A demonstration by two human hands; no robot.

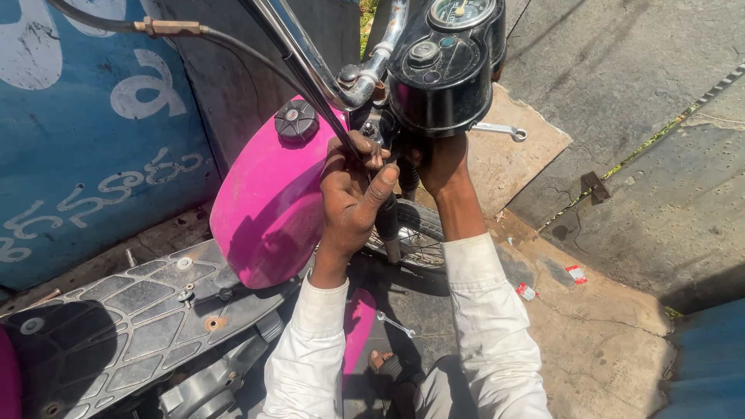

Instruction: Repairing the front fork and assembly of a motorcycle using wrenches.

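Head view shows you working on a pink moped from above, both hands up under the black headlamp housing (440, 85). Your left hand (353, 194) closes its fingers (365, 151) around the black cable (310, 81) where it runs down beside the steering stem, thumb raised, just in front of the pink tank (268, 202). Your right hand (441, 164) reaches under the housing; its fingers are hidden, so I cannot tell whether they grip anything.

To do this well, keep the left grip firm but do not kink the cable against the chrome handlebar (310, 54). Since the housing blocks your sight, work the right hand by feel and judge, slowly, before forcing anything. A spanner (500, 130) sticks out just right of the housing; whether it sits on a fastener I cannot tell. Another spanner (396, 324) lies on the ground between your sleeves, near your foot, within reach. The front wheel (419, 229) sits directly below your hands, so a dropped part could roll under it.
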